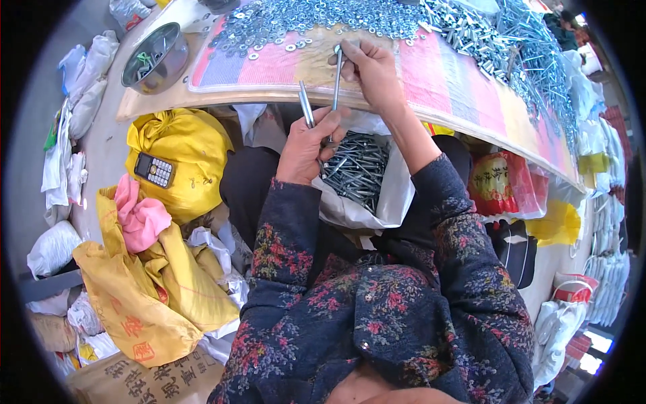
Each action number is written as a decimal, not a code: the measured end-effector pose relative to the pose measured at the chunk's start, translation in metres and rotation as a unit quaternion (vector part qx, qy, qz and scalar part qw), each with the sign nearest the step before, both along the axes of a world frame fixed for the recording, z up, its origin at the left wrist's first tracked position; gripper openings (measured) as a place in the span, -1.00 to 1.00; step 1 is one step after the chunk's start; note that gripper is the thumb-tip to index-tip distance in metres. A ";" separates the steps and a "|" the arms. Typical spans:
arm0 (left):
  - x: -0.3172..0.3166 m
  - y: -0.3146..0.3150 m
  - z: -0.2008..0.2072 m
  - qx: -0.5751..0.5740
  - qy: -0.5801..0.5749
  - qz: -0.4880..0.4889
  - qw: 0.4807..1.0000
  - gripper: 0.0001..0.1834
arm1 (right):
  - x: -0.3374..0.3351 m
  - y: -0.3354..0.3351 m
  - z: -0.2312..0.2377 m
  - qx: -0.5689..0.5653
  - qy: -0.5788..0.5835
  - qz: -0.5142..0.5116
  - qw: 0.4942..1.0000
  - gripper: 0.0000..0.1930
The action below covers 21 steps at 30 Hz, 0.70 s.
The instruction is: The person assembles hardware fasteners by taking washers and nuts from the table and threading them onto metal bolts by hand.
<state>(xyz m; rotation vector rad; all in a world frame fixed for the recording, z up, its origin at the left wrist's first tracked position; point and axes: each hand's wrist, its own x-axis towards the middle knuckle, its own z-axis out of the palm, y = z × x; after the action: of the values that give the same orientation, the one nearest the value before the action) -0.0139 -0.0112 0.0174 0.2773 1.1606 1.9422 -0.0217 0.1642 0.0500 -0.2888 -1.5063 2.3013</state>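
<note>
Both hands are raised in front of the table's near edge. My left hand [304, 145] is closed around several metal bolts [305, 106], whose shiny ends stick up past the thumb. A long thin bolt [337, 84] stands nearly upright, its lower end at the left fingertips. At its top end the thumb and fingers of my right hand [378, 73] are pinched together; a small round part, perhaps a washer, shows there. Below the hands, a white sack [393, 202] on my lap holds a pile of finished-looking bolts [360, 172].
Washers [323, 20] and metal sleeves [464, 40] lie heaped on the striped tabletop [444, 81], with long bolts [531, 60] farther right. A metal bowl [156, 59] stands at left. Beneath are a yellow bag [182, 195] with a phone [154, 170] and a pink cloth [140, 214].
</note>
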 end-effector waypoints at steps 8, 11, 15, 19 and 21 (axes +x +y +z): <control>-0.027 -0.025 -0.024 0.064 -0.086 0.138 0.985 -0.72 | -0.004 -0.027 0.003 0.536 -0.016 0.187 0.823 -0.81; -0.019 -0.013 -0.005 0.019 -0.046 0.150 0.987 -0.75 | -0.066 0.011 -0.006 0.698 -0.038 -0.036 0.714 -0.76; -0.013 0.003 0.002 -0.026 -0.010 0.124 0.992 -0.78 | -0.102 0.024 -0.028 0.800 -0.106 -0.149 0.572 -0.83; -0.007 -0.002 0.002 -0.063 0.007 0.140 0.988 -0.79 | -0.101 0.019 -0.048 0.706 -0.052 -0.126 0.695 -0.89; -0.006 -0.004 0.001 -0.062 0.022 0.125 0.990 -0.79 | -0.070 0.020 -0.033 0.566 -0.013 -0.134 0.813 -0.82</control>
<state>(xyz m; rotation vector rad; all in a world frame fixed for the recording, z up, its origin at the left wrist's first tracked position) -0.0201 -0.0154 0.0183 0.1120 1.3938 2.0772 -0.0919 0.1845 0.0170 -0.1573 -2.3382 0.8848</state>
